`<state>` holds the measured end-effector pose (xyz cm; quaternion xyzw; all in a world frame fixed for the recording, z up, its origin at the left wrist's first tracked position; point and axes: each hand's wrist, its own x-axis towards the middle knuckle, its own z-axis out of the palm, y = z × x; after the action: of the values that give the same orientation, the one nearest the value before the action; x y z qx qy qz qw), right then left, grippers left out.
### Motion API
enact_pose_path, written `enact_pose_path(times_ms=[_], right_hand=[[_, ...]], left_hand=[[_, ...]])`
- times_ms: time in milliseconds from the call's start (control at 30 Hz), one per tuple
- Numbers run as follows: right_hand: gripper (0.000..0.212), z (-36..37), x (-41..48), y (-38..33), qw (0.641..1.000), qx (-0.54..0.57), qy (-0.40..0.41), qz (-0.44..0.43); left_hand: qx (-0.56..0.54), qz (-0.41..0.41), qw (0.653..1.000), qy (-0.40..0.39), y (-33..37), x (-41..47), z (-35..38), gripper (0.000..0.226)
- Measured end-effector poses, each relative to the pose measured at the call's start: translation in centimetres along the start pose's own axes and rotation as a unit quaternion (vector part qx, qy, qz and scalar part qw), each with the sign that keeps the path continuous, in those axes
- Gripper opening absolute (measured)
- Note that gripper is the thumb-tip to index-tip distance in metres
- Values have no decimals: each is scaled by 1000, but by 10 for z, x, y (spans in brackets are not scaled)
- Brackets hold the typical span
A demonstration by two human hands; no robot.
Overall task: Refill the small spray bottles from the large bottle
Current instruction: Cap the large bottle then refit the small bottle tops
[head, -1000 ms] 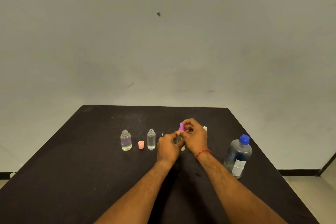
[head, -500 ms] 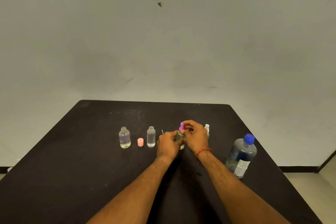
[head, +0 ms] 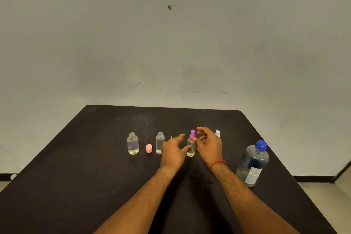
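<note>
A small spray bottle with a purple spray top and yellowish liquid stands upright on the black table. My left hand is just left of it with fingers spread, its thumb beside the bottle's lower body. Just right of the bottle is my right hand, fingers loosely spread near the purple top and holding nothing. Two uncapped small bottles stand further left. The large water bottle with a blue cap stands at the right.
A pink cap sits between the two uncapped bottles. A white spray top shows behind my right hand. A thin white tube lies near my left hand. The table's right edge runs close behind the large bottle.
Both hands have let go of the purple-topped bottle and spread apart to either side of it. The bottle now stands by itself on the table.
</note>
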<state>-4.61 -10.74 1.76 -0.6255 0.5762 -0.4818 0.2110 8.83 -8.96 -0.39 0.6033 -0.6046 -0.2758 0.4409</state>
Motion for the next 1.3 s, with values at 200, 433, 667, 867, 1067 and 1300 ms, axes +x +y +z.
enact_pose_path(times_ms=[200, 433, 667, 867, 1067, 1300], right_hand=[[17, 3, -22, -15, 994, -1, 67, -89], [17, 36, -45, -22, 997, -23, 13, -71], [20, 63, -52, -23, 986, -150, -61, -40], [28, 80, -47, -18, 973, -208, -94, -19], [15, 80, -41, -21, 971, -222, -86, -25], [13, 42, -35, -50, 990, -111, 33, -80]], left_hand=[[-16, 44, 987, 156, -10, -24, -31, 10], [-23, -5, 976, 217, -33, -40, -60, 8], [-8, -47, 985, 168, -46, -29, -61, 43], [-21, -44, 990, 130, -47, -11, -52, 45], [-30, -41, 993, 109, -48, 5, -49, 36], [-40, -26, 992, 117, -49, 1, -52, 32]])
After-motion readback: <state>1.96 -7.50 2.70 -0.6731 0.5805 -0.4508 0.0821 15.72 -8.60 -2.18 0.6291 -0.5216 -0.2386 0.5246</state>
